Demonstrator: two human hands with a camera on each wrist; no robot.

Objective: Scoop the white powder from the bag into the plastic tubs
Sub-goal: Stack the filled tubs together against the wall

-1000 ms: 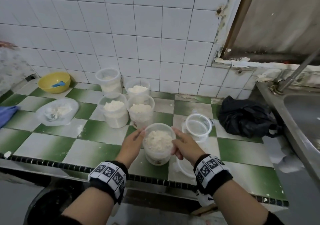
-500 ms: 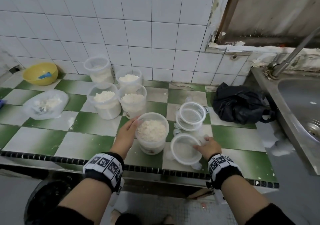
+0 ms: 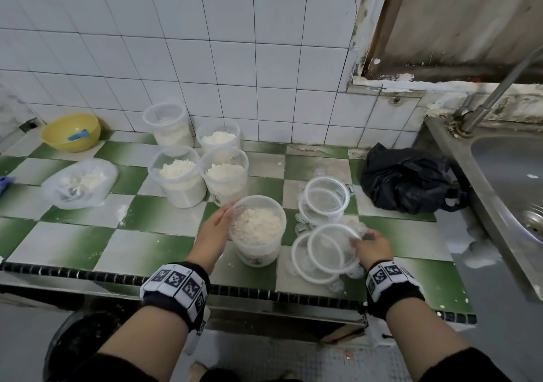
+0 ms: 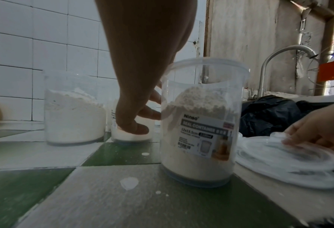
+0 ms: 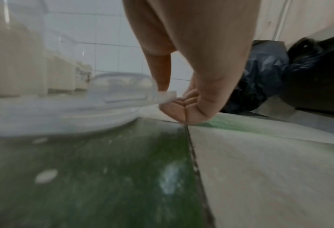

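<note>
Lid (image 5: 111, 98) blurred (right wrist); sink (image 3: 505, 193) cropped.

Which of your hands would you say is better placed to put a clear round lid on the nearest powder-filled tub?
The right hand: it already pinches the top clear round lid beside the nearest powder-filled plastic tub. The left hand rests against the tub's side, steadying it.
</note>
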